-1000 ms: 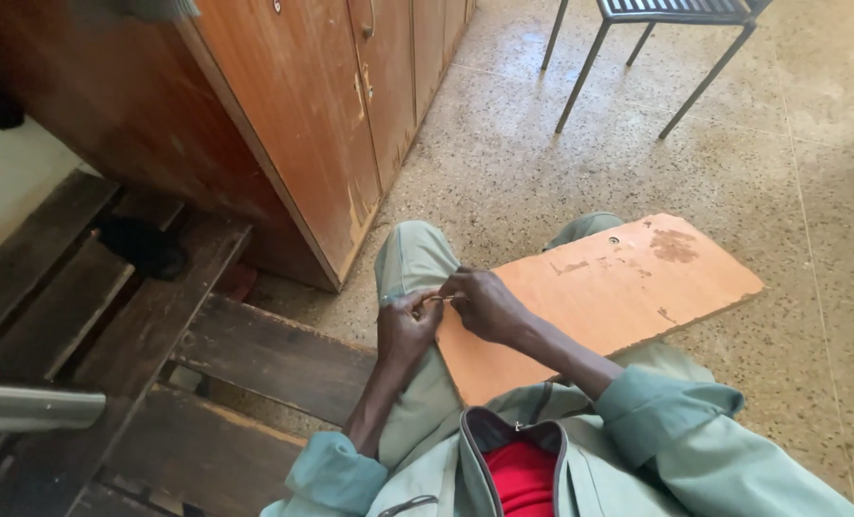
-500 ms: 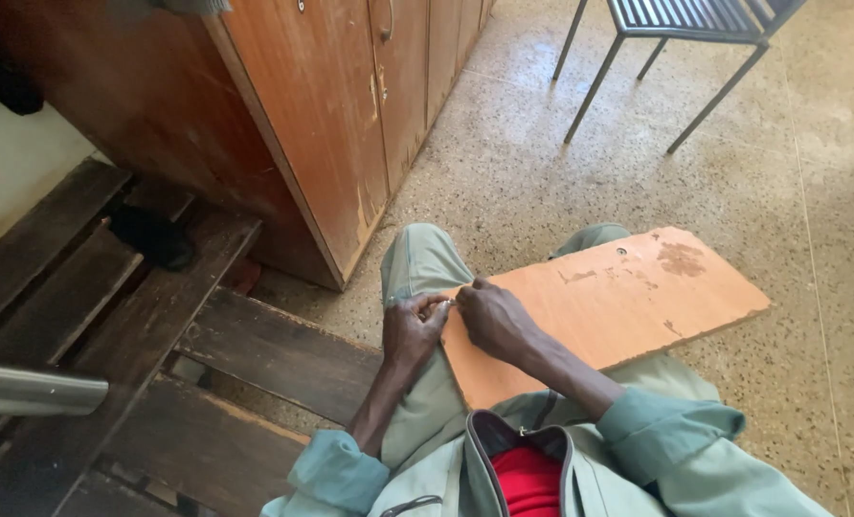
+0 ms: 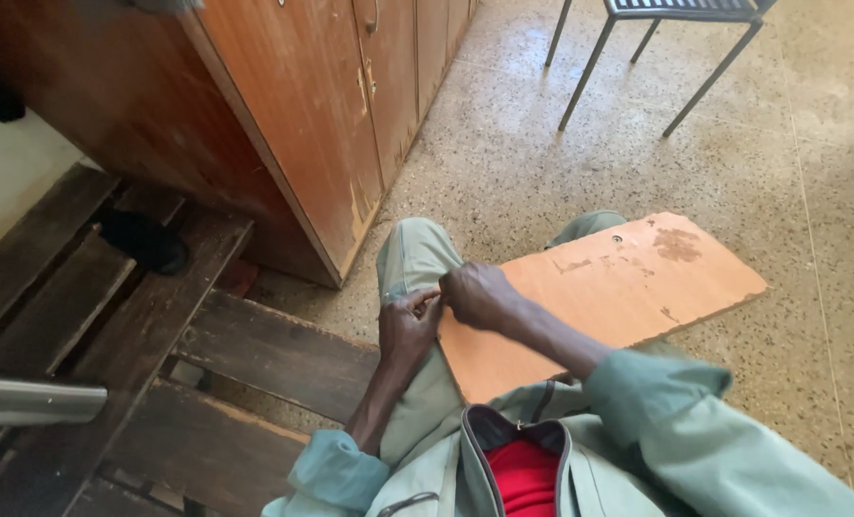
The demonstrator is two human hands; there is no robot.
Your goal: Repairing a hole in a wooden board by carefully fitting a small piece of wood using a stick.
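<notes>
Head view: the person sits on dark wooden planks [image 3: 255,354], looking down at their own lap. The left hand [image 3: 406,327] and right hand [image 3: 480,295] meet fingertip to fingertip over the left knee, at the near left edge of an orange-brown board [image 3: 618,287] that lies flat across the grey-green trousers [image 3: 413,258]. Both hands are curled with fingers pinched close together; something small may sit between them (too small to tell what), so I cannot tell whether either hand truly holds anything. The board's top shows scuffs, a darker stain and a small hole near its far end. Around the lap, the floor [image 3: 504,153] is speckled terrazzo. A wooden cabinet [image 3: 312,124] with worn lower corners stands to the left, and the legs of a metal chair [image 3: 638,57] stand further off.
</notes>
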